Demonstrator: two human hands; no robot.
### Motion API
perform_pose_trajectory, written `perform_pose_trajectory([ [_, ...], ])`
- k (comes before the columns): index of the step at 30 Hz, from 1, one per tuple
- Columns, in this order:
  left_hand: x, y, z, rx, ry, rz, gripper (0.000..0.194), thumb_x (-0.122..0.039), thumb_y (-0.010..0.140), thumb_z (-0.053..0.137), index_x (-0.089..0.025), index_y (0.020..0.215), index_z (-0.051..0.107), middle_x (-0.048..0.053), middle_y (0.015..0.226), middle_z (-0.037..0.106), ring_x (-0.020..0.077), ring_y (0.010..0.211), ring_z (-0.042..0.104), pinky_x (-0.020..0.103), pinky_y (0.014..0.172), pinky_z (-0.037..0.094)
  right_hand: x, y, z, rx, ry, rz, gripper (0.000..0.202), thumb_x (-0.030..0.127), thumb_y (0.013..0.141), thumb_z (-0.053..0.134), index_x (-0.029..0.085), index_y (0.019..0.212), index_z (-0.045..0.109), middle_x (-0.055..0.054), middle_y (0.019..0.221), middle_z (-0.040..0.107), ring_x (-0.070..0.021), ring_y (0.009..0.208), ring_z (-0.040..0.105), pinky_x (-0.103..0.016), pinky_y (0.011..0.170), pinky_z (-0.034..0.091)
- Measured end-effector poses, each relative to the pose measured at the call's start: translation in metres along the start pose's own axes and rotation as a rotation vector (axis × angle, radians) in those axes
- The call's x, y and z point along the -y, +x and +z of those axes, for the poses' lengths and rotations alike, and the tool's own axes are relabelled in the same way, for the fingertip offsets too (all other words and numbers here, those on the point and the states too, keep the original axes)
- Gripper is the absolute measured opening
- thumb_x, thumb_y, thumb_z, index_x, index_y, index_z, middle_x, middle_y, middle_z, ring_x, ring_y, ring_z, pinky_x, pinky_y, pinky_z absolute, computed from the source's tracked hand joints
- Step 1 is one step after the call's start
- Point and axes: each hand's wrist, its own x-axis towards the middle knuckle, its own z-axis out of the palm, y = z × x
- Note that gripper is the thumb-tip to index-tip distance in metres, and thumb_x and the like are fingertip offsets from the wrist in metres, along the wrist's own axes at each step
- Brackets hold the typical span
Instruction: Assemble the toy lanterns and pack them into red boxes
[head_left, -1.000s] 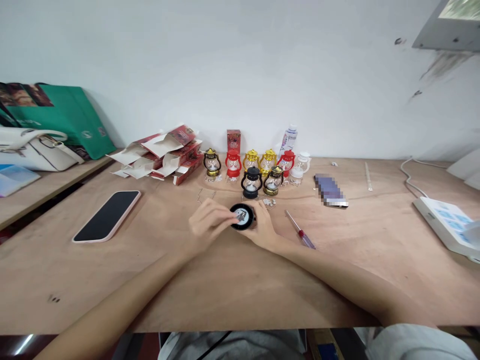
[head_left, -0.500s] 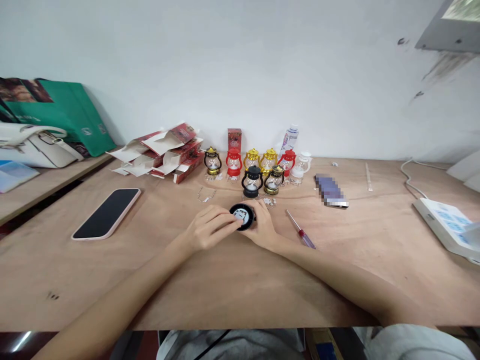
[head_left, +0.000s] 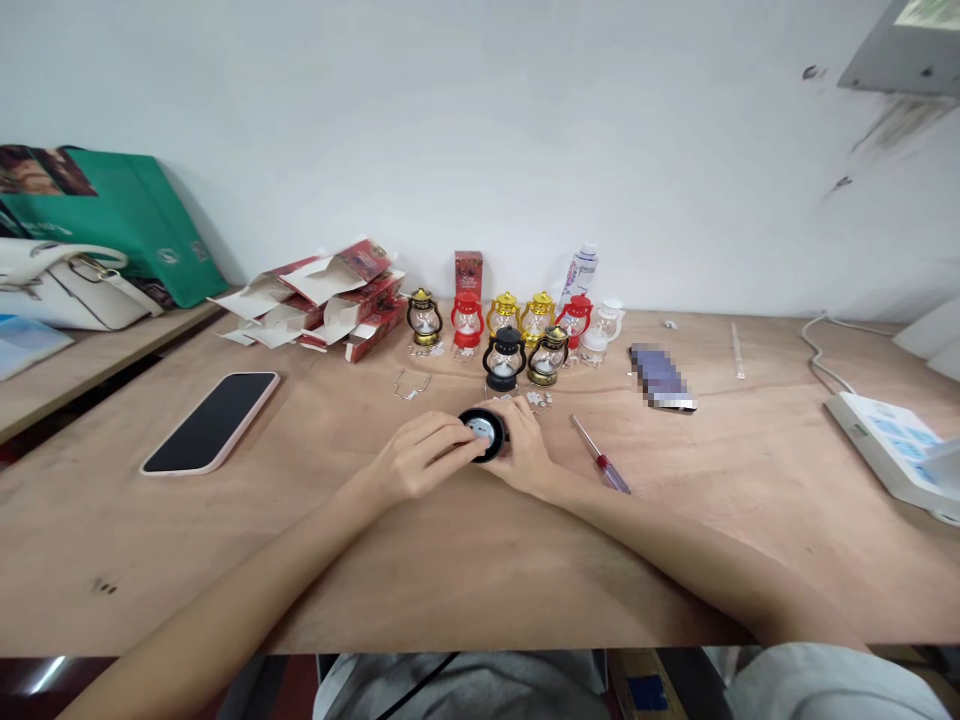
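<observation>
Above the brown wooden tabletop (head_left: 465,580), your right hand (head_left: 528,455) is curled closed around a round, black-rimmed piece with a pale centre (head_left: 491,418), while your left hand (head_left: 418,458) has its fingers bunched at that centre, whether gripping anything small cannot be told. Right of the round piece lies a screwdriver with a red-and-clear plastic handle (head_left: 611,470); well left, a black-screened phone in a pink case (head_left: 214,424). Beyond it stand small black, bronze, gold, red and white lanterns (head_left: 504,360), with opened red-and-white cardboard boxes (head_left: 337,300) farther left.
</observation>
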Motion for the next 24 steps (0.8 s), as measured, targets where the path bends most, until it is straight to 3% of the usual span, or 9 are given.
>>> perform_pose_trajectory([
  [5, 0.000, 0.004, -0.001, 0.052, -0.008, -0.062, 0.028, -0.018, 0.096, 0.040, -0.021, 0.104, 0.066, 0.006, 0.085, 0.069, 0.0144, 0.082, 0.063, 0.027, 0.074, 0.052, -0.002, -0.001, 0.001, 0.006, -0.002, 0.011, 0.035, 0.040, 0.080, 0.061, 0.021, 0.107, 0.052, -0.009, 0.098, 0.064, -0.0242, 0.086, 0.055, -0.040, 0.076, 0.045],
  [12, 0.001, 0.012, -0.005, 0.042, 0.050, -0.019, 0.023, -0.012, 0.092, 0.044, -0.019, 0.097, 0.066, 0.006, 0.081, 0.068, 0.0135, 0.074, 0.061, 0.026, 0.067, 0.050, -0.004, -0.002, 0.001, -0.012, -0.007, -0.014, 0.035, 0.039, 0.079, 0.062, 0.021, 0.107, 0.052, -0.008, 0.097, 0.065, -0.0236, 0.084, 0.055, -0.039, 0.074, 0.046],
  [16, 0.003, 0.005, -0.001, 0.069, 0.010, -0.101, 0.025, -0.019, 0.094, 0.042, -0.022, 0.098, 0.067, 0.005, 0.081, 0.067, 0.0141, 0.076, 0.059, 0.027, 0.068, 0.048, -0.001, -0.002, 0.000, 0.010, -0.009, 0.007, 0.037, 0.042, 0.079, 0.062, 0.022, 0.109, 0.052, -0.009, 0.096, 0.064, -0.0247, 0.084, 0.055, -0.040, 0.074, 0.045],
  [19, 0.000, 0.003, -0.001, 0.027, -0.047, -0.130, 0.025, -0.021, 0.095, 0.043, -0.024, 0.099, 0.067, 0.004, 0.083, 0.067, 0.0134, 0.077, 0.059, 0.026, 0.070, 0.047, 0.000, -0.002, -0.001, 0.024, -0.007, 0.000, 0.038, 0.043, 0.079, 0.061, 0.022, 0.110, 0.053, -0.009, 0.097, 0.064, -0.0251, 0.086, 0.056, -0.040, 0.075, 0.045],
  [22, -0.004, 0.010, -0.004, 0.000, -0.058, -0.143, 0.018, -0.020, 0.092, 0.050, -0.024, 0.097, 0.067, 0.003, 0.085, 0.067, 0.0135, 0.078, 0.058, 0.027, 0.072, 0.045, 0.000, -0.003, -0.001, 0.013, -0.019, -0.006, 0.039, 0.045, 0.079, 0.061, 0.021, 0.110, 0.054, -0.009, 0.096, 0.065, -0.0250, 0.085, 0.056, -0.041, 0.075, 0.046],
  [24, -0.004, 0.017, -0.007, -0.020, -0.092, -0.257, 0.012, -0.028, 0.086, 0.060, -0.024, 0.095, 0.066, 0.004, 0.091, 0.067, 0.0159, 0.084, 0.058, 0.031, 0.078, 0.045, -0.001, -0.005, 0.000, 0.002, -0.039, -0.001, 0.040, 0.047, 0.079, 0.062, 0.021, 0.108, 0.054, -0.009, 0.095, 0.066, -0.0250, 0.084, 0.057, -0.041, 0.074, 0.047],
])
